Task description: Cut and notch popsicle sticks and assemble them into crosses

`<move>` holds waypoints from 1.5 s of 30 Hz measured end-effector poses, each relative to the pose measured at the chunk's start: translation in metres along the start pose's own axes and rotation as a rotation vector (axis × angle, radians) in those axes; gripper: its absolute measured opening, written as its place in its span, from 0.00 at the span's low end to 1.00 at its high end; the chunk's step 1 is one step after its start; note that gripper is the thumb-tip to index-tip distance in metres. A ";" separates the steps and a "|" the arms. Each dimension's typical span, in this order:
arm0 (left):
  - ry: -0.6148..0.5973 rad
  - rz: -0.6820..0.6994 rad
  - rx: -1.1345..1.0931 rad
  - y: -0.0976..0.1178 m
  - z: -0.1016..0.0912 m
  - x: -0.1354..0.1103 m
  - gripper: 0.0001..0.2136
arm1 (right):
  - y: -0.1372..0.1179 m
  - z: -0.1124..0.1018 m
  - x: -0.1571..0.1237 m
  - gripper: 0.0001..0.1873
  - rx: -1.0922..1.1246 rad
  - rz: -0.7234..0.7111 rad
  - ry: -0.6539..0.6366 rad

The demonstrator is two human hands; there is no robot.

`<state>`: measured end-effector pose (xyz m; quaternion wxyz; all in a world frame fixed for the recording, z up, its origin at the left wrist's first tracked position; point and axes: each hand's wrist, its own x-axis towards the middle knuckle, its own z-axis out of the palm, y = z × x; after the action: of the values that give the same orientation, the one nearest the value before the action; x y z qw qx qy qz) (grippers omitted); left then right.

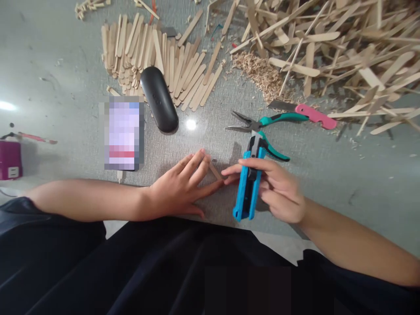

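My right hand [282, 190] grips a blue-and-black utility knife [243, 188], its metal end pointing away from me. Two fingers of that hand reach toward a short piece of wooden craft stick [215, 170] on the table. My left hand [183, 179] lies palm down with its fingers spread, some of them at the stick piece and partly covering it. Just beyond the knife, long-nose pliers [284, 117] with green handles lie with their jaws apart. The knife's tip overlaps the pliers in view; I cannot tell whether they touch.
Craft sticks [131, 48] lie in rows behind a black oval case [159, 100]. A phone [123, 133] with a cable is on the left, near a purple box [9, 159]. A pink-handled cutter [316, 116] lies by wood shavings [259, 72] and a large stick heap [328, 48].
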<state>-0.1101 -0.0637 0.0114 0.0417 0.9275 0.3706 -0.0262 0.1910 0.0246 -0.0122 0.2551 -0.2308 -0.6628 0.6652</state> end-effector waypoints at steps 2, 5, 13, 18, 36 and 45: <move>0.016 0.001 -0.013 -0.001 0.000 0.001 0.55 | 0.001 0.000 -0.002 0.35 -0.076 -0.016 -0.002; 0.066 -0.003 -0.040 -0.003 0.002 0.003 0.50 | 0.004 0.002 -0.003 0.35 -0.183 -0.059 0.058; 0.100 -0.014 -0.183 -0.010 0.005 0.002 0.40 | 0.008 0.000 0.001 0.26 -0.364 -0.209 0.095; 0.121 -0.031 -0.217 -0.010 0.004 0.003 0.39 | 0.010 0.001 -0.001 0.24 -0.440 -0.249 0.088; 0.378 -0.007 -0.030 -0.004 -0.077 -0.011 0.22 | 0.016 0.014 0.010 0.11 -0.530 -0.190 0.299; -0.115 -1.396 0.008 -0.027 -0.085 -0.048 0.55 | 0.023 0.017 0.015 0.10 -0.534 -0.248 0.288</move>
<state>-0.1620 -0.0693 0.0980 0.0313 0.4697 0.8769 -0.0972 0.1677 0.0218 -0.0343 0.3557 -0.2986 -0.7939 0.3924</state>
